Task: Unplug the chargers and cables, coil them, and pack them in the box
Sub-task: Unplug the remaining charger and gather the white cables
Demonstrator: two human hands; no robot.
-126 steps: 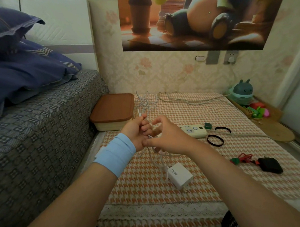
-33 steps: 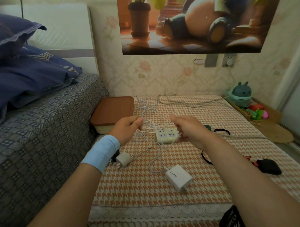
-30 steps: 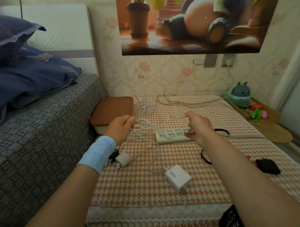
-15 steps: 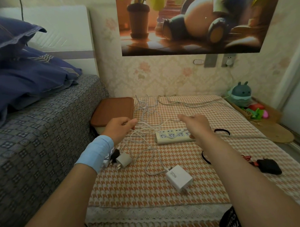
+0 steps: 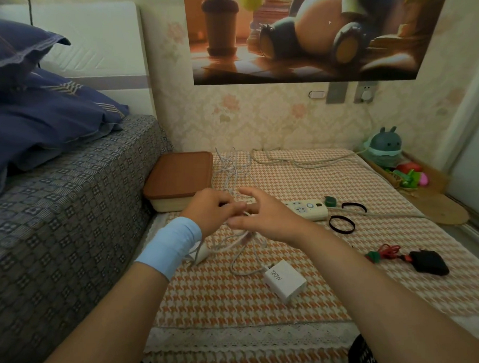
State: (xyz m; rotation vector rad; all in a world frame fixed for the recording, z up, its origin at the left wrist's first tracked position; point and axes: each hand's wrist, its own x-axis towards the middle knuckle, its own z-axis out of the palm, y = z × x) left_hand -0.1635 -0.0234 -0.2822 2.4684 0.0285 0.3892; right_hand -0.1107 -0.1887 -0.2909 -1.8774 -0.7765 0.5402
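The checked cloth [image 5: 300,179] carries all the items. The box [image 5: 178,180] sits at its far-left corner beside the bed; its brown lid is on, so the contents are hidden. The power strip [image 5: 308,210] lies flat, long axis left to right, with its left end behind the right hand [image 5: 264,217]. The white cable [image 5: 245,236] runs from a far tangle through both hands to the large charger [image 5: 285,280], which lies flat, pointing from far left to near right, cable at the far-left end. The left hand [image 5: 209,212] grips the cable with curled fingers. The right hand touches it; whether its part-spread fingers pinch it cannot be told
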